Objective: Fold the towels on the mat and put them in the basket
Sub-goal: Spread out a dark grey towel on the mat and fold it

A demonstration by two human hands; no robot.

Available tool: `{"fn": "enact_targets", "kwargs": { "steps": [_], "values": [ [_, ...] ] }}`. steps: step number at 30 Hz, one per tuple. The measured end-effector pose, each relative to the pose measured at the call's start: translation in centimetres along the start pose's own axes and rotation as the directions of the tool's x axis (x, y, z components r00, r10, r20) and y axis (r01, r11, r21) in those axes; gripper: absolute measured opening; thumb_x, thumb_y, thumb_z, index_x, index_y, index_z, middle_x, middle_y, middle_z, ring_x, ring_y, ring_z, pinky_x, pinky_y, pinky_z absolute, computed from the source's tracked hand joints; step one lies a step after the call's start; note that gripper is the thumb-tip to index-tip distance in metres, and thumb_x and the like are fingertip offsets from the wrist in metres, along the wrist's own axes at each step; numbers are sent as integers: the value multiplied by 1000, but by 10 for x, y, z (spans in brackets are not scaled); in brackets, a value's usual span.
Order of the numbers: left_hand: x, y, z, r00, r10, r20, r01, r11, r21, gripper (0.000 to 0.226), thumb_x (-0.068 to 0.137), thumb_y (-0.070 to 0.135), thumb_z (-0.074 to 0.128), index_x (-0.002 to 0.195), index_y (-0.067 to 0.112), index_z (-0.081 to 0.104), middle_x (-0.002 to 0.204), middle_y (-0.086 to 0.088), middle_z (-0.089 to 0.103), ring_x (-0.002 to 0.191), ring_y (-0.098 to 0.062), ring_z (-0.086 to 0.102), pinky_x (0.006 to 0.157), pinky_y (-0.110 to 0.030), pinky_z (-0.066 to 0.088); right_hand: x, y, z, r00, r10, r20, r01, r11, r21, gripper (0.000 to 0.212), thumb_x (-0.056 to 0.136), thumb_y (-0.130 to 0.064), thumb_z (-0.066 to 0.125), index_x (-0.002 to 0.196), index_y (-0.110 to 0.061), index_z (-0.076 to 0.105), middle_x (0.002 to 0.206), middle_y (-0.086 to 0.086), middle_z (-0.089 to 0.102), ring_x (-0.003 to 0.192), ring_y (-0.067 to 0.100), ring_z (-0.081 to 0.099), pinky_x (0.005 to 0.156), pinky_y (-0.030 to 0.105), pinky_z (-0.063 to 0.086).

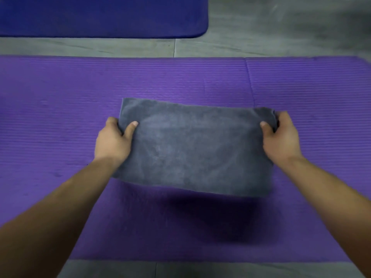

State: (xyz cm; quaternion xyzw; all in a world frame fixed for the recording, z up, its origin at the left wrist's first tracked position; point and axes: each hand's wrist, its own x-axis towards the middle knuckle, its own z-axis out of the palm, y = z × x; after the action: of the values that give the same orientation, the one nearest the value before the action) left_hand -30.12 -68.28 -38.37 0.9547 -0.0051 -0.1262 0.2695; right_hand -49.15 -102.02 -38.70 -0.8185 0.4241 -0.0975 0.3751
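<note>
Hands grasp one grey towel (192,147): left hand (113,140) pinches its left edge, right hand (281,137) its right edge (thumbs on top, fingers hidden beneath). Towel spans between them, near edge raised over the purple mat (60,117). Beyond the hands, grey floor (261,37) and a blue mat (100,17).

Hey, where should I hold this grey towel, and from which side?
Hold the grey towel by its two short ends, left hand from the left, right hand from the right, thumbs on top. It is a wide, limp rectangle, so a grip at each end should keep it flat.
</note>
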Motion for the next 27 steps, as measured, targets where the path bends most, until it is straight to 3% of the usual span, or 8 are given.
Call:
{"fn": "enact_targets", "kwargs": {
  "steps": [4,6,9,12,15,21,24,27],
  "values": [
    [3,-1,5,1000,-31,3,31,994,110,54,94,59,59,109,9,47,108,-27,66,105,-48,62,84,-49,47,30,-5,7,999,-18,39,19,999,-37,47,97,-26,63,140,-14,46,119,6,63,110,29,61,87,26,41],
    [-4,3,9,997,-63,-41,67,990,121,59,95,57,56,123,7,43,118,-27,63,110,-49,61,88,-52,47,21,-8,12,999,-34,6,34,991,-132,61,95,-34,62,148,-13,39,134,17,53,118,38,56,97,38,44],
    [-23,17,22,955,253,-158,-192,927,323,64,95,46,51,146,9,40,145,-27,45,135,-46,44,109,-59,35,-17,-27,29,926,-376,-24,322,824,-467,60,95,-41,52,149,-16,42,153,23,37,137,46,38,111,54,33],
    [-39,38,55,821,549,155,-566,753,336,65,98,45,31,157,17,37,167,-16,23,156,-34,14,123,-59,6,-54,-53,75,807,-513,294,591,675,-442,60,98,-46,36,151,-18,43,164,17,25,152,42,17,123,57,15],
    [-44,34,76,765,545,343,-644,640,420,72,99,57,17,163,25,17,172,-7,3,158,-26,-4,123,-63,-4,-69,-47,108,725,-444,527,686,533,-495,70,99,-55,23,159,-21,27,169,10,10,155,36,1,124,58,5],
    [-16,9,59,846,441,301,-532,649,544,91,86,88,12,161,39,-2,171,2,-10,157,-24,-14,115,-74,-10,-56,12,59,832,-346,434,555,538,-634,77,95,-67,23,161,-29,16,170,0,1,156,33,-5,124,58,1],
    [4,1,47,878,384,285,-478,710,517,89,87,86,8,161,38,-3,171,1,-12,156,-23,-17,117,-72,-8,-53,13,55,864,-303,402,501,579,-643,80,94,-72,20,161,-31,9,170,0,-8,155,31,-15,124,54,-8],
    [9,-9,41,826,469,313,-564,689,455,84,93,77,11,163,33,1,171,-2,-10,157,-23,-14,120,-68,-6,-55,13,51,869,-317,380,494,602,-627,80,94,-69,23,161,-27,10,170,5,-7,155,31,-12,124,53,-8]
  ]
}}
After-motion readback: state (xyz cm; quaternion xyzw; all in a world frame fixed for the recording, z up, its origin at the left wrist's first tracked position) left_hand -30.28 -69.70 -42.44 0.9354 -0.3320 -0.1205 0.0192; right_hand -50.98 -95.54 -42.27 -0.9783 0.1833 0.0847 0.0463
